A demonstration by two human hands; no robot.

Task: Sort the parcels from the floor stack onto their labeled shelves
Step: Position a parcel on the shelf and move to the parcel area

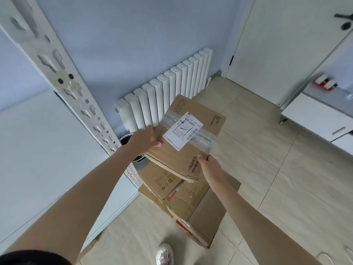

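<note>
The flat cardboard parcel (188, 138), with its white shipping label (183, 130) and clear tape across the top, is held up over the floor stack (177, 190) of other cartons, just in front of the radiator (164, 90). The left hand (146, 139) grips its left edge with curled fingers (155, 143), and the right hand (211, 165) pinches the near right corner. It looks light and fairly stiff, though the near flap edge is crumpled, so holding opposite edges should keep it level.
</note>
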